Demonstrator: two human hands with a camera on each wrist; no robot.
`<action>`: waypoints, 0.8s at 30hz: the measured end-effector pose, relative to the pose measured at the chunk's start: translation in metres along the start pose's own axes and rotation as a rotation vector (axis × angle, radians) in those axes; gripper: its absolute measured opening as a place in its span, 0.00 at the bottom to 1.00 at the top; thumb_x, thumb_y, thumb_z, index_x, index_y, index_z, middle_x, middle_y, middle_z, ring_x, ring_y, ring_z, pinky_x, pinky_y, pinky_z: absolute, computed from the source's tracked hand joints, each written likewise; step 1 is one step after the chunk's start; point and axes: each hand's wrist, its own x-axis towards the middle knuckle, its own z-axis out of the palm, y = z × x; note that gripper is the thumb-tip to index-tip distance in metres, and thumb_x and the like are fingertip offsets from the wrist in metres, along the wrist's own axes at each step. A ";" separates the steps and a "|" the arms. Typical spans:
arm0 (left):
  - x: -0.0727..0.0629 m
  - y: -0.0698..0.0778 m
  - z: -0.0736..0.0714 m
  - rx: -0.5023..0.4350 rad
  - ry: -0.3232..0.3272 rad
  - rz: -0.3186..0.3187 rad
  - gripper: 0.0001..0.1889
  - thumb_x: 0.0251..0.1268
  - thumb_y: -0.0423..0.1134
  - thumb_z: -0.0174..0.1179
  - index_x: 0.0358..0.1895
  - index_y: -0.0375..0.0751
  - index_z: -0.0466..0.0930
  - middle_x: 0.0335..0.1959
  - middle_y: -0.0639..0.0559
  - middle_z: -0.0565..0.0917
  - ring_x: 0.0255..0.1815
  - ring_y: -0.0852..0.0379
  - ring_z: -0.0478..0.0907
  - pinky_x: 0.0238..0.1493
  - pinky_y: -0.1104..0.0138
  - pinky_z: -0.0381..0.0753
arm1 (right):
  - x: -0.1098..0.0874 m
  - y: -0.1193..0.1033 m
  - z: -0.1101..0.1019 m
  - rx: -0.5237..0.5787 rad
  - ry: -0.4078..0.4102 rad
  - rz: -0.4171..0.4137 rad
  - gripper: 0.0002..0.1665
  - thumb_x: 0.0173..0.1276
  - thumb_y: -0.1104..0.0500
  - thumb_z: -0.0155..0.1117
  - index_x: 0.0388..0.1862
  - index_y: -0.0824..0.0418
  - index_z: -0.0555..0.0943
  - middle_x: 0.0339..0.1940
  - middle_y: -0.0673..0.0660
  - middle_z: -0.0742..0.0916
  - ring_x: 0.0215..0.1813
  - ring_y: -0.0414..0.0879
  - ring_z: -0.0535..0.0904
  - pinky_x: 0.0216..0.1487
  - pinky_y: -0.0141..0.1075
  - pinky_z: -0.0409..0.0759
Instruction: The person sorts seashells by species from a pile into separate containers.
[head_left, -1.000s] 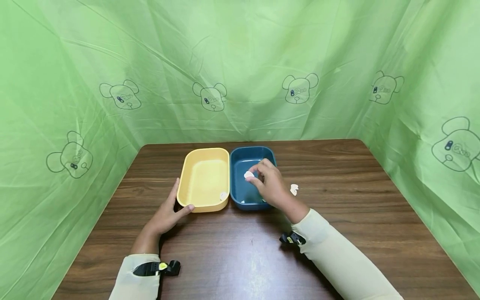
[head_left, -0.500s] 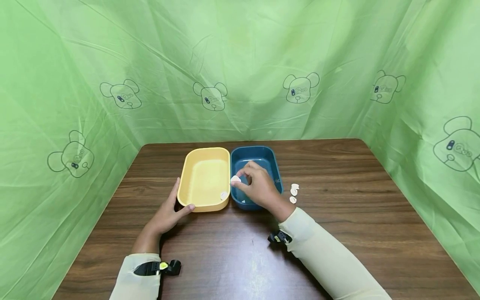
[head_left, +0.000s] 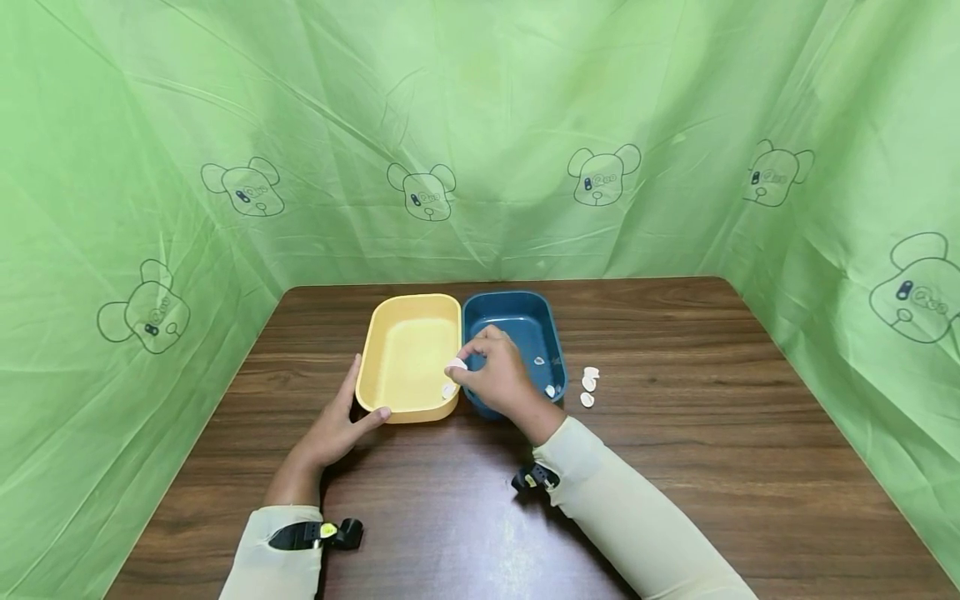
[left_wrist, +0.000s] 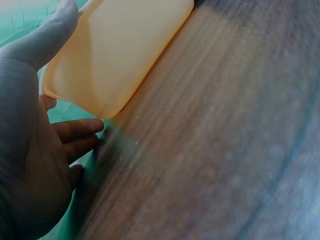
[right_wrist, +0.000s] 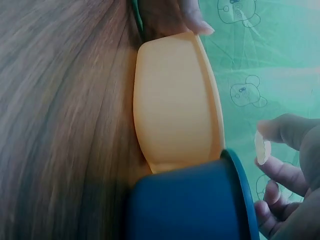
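Evidently a small white piece (head_left: 456, 364) is the thing in hand: it sits near the middle of the head view, pinched between thumb and forefinger of the right hand (head_left: 495, 373), above the rim where two bins meet. At the right edge of the right wrist view the same piece shows as a thin, pale disc held by the fingertips, with the other fingers bent loosely below it.

Left of centre stands the yellow bin (head_left: 405, 354), with one white flake (head_left: 447, 390) at its lower right corner. The left hand (head_left: 336, 427) touches this bin at its lower left, thumb on the near rim and forefinger along the outer left side, the two spread wide apart.

Just beside it, to the right, is the blue bin (head_left: 517, 327), partly covered by the right hand; two white bits (head_left: 551, 391) show inside, toward its lower right. Further right, a few loose pieces (head_left: 588, 383) lie close together on the brown bench (head_left: 697, 400).

Both forearms, in pale sleeves (head_left: 637, 517) with black wrist straps (head_left: 296, 537), enter from the bottom. Green cloth (head_left: 495, 92) printed with outlined animal heads (head_left: 600, 177) fills the top and sides.
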 end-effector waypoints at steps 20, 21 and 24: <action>0.000 0.000 0.000 0.020 -0.001 0.003 0.61 0.74 0.46 0.71 0.92 0.57 0.28 0.93 0.37 0.40 0.92 0.31 0.43 0.85 0.30 0.47 | -0.002 -0.016 0.024 -0.071 -0.085 0.035 0.10 0.63 0.50 0.85 0.37 0.53 0.95 0.45 0.55 0.80 0.57 0.54 0.69 0.62 0.57 0.60; 0.000 0.000 0.000 0.019 -0.002 0.002 0.61 0.74 0.46 0.71 0.92 0.57 0.28 0.93 0.36 0.40 0.92 0.31 0.43 0.85 0.30 0.47 | -0.002 -0.017 0.024 -0.065 -0.089 0.029 0.10 0.63 0.50 0.85 0.37 0.53 0.95 0.45 0.55 0.80 0.57 0.54 0.69 0.62 0.57 0.60; 0.000 0.000 0.001 0.014 -0.004 0.001 0.62 0.74 0.46 0.71 0.92 0.56 0.27 0.93 0.36 0.41 0.92 0.31 0.43 0.85 0.30 0.47 | -0.002 -0.019 0.024 -0.053 -0.104 0.015 0.10 0.63 0.50 0.84 0.38 0.53 0.95 0.45 0.55 0.80 0.58 0.54 0.68 0.62 0.58 0.59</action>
